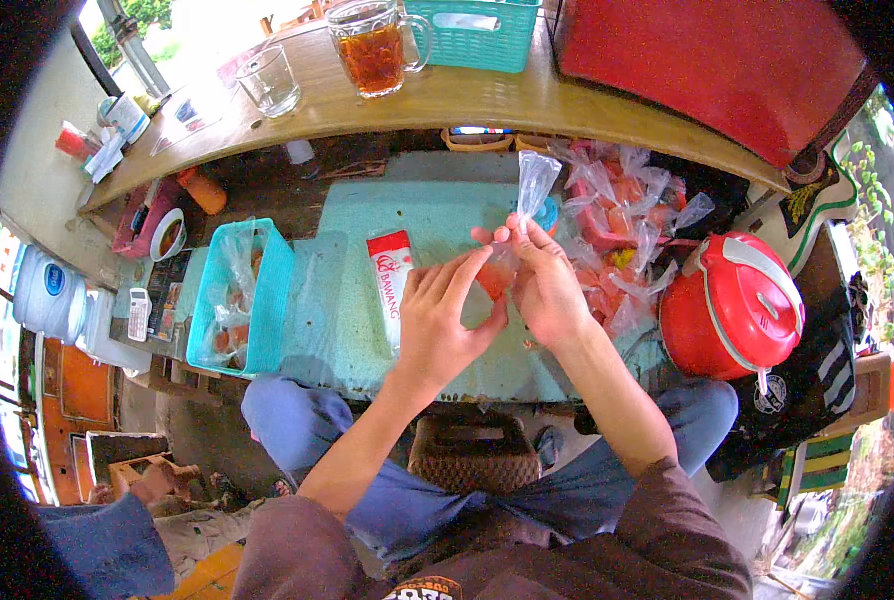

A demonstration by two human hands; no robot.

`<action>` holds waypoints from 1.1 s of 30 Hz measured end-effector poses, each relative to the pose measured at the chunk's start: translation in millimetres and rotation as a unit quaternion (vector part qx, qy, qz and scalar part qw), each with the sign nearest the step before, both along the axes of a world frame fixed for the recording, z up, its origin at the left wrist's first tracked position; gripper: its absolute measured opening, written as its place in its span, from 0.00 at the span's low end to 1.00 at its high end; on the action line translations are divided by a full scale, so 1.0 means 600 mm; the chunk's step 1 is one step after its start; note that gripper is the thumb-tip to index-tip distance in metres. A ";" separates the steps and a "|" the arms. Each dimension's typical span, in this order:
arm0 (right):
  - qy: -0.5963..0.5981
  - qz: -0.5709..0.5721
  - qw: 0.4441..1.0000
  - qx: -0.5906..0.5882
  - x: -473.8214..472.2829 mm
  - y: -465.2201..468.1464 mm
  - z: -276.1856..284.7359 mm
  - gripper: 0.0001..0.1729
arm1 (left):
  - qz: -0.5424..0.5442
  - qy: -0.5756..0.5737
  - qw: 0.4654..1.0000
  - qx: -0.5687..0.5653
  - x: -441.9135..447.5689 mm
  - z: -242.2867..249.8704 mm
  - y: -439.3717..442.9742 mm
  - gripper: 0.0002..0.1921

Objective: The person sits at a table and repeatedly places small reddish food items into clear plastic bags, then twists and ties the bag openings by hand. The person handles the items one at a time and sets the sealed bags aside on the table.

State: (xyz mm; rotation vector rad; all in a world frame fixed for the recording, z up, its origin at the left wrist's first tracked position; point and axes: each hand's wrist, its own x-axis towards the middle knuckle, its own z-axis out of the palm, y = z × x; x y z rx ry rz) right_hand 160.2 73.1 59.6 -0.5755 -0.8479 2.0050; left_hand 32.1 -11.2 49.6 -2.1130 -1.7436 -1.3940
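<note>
My right hand (548, 289) pinches the gathered neck of a small clear plastic bag (537, 180) with orange-red contents, its top standing up above the fingers. Beside the bag's lower part is my left hand (447, 307), its thumb and fingers spread in a curve; whether they touch the bag I cannot tell. To the left, a red and white printed packet (388, 289) lies on the light blue tabletop (327, 300). Right of my hands lies a heap of similar tied bags (627, 277), some in a pink basket (593, 229). A blue round object is partly hidden behind my right hand.
A turquoise basket (270, 300) with bagged items stands left, near a white calculator (139, 313). A red rice cooker (739, 307) stands right. The wooden shelf (484, 97) above holds a glass mug of brown drink (372, 56) and an empty glass (270, 82). Another person's sleeve (109, 547) shows lower left.
</note>
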 end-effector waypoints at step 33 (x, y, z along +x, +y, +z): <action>0.031 -0.054 0.997 -0.035 -0.006 -0.008 0.012 0.10 | -0.019 -0.103 0.994 0.000 0.022 -0.028 -0.001 0.29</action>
